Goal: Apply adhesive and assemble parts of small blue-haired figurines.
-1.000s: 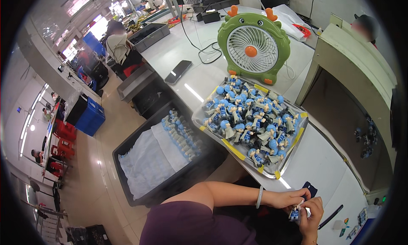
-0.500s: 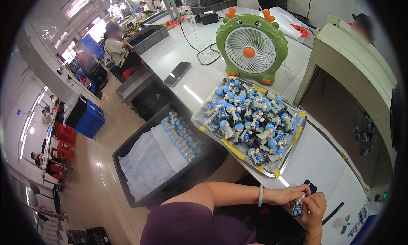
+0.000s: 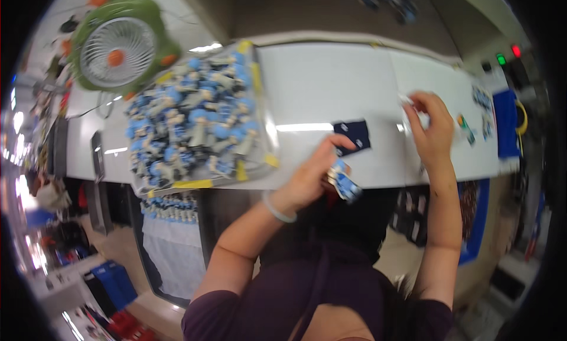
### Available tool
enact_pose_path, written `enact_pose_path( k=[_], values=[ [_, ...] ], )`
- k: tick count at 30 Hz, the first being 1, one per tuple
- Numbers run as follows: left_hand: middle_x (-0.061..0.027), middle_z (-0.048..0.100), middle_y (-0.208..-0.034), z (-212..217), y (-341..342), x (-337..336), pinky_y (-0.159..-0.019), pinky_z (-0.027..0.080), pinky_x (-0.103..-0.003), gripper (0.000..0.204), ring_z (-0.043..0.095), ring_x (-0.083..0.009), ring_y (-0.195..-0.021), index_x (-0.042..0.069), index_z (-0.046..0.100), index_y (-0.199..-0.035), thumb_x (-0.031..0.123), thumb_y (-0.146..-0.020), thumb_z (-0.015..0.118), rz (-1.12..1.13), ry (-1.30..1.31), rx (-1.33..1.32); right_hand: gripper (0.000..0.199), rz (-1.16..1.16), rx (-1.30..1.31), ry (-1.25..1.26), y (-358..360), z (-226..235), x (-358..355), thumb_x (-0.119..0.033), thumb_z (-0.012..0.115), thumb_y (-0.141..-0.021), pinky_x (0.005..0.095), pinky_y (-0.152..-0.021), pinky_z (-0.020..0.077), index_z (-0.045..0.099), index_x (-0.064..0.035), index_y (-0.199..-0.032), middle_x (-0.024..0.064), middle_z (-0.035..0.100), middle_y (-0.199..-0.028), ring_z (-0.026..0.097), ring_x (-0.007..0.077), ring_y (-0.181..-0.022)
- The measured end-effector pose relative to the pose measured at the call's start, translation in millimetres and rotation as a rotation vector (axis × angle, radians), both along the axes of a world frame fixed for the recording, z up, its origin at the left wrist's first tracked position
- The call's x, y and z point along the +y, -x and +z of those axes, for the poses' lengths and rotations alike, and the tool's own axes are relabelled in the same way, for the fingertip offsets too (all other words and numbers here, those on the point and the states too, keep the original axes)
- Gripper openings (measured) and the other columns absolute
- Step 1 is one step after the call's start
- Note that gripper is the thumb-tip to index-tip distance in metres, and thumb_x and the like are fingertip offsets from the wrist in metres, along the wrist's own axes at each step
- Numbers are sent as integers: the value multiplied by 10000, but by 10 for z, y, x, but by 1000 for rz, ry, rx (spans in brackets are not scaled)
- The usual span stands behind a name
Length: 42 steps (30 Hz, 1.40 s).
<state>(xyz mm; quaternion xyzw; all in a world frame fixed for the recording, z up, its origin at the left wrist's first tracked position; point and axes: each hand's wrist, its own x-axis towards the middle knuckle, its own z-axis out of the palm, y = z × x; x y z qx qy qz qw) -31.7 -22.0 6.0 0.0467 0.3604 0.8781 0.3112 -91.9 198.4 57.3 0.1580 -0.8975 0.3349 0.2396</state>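
At the near edge of the worktop (image 3: 319, 81), the left hand (image 3: 316, 172) grips a small blue-and-white figure (image 3: 344, 184), its details lost to blur and its upper part covered by fingers. Just beyond, a dark blue pad (image 3: 354, 135) lies partly hidden behind that hand, its pale marks hard to make out. To the left, a tray (image 3: 266, 119) with yellow tape holds a heap of blue-haired figures (image 3: 195, 116), many overlapping and smeared. The right hand (image 3: 430, 119) is bent above the right side, fingertips drawn together; I cannot tell whether they pinch the pale speck there. Far left stands a green fan (image 3: 118, 45); at the far side, a dim cluster (image 3: 398, 3) is cut off by the upper edge.
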Motion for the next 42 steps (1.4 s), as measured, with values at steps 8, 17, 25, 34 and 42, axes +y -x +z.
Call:
enact_pose_path(
  k=[8, 17, 25, 34, 42],
  values=[
    [-58, 492, -651, -29, 2, 56, -553, 372, -218, 421, 452, -95, -583, 28, 292, -1145, 278, -820, 388, -63, -19, 18, 371, 385, -78, 127, -646, 50, -215, -157, 706, -600, 343, -642, 435, 563, -41, -922, 102, 568, -834, 539, 280, -718],
    [-59, 485, -649, -4, -53, 90, -522, 337, -198, 446, 429, -93, -578, 42, 269, -1149, 338, -836, 385, -72, 118, 108, 373, 435, -111, 204, -987, -299, -479, -36, 699, -583, 288, -536, 437, 574, -86, -931, 59, 530, -816, 530, 206, -643],
    [-23, 427, -667, 16, -16, 61, -594, 307, -210, 496, 387, -85, -626, 81, 264, -1152, 440, -827, 374, -146, 83, 144, 375, 419, -93, 255, -1008, -349, -474, 4, 691, -581, 266, -523, 439, 588, -85, -931, 52, 532, -811, 534, 187, -637],
    [-73, 495, -752, -2, -56, 57, -502, 305, -183, 486, 419, -98, -610, 51, 294, -1118, 443, -831, 318, -106, 146, 171, 343, 366, -212, 451, -1001, -359, -461, -32, 725, -585, 266, -564, 447, 584, -43, -898, 73, 547, -817, 546, 199, -667],
    [-26, 449, -791, 33, -39, 50, -517, 299, -198, 413, 382, -82, -567, 62, 356, -1086, 405, -858, 372, -165, 130, 157, 471, 382, -582, 1051, -1104, -557, -416, -101, 785, -581, 253, -735, 411, 473, 0, -920, 89, 525, -902, 515, 146, -810]
  ],
)
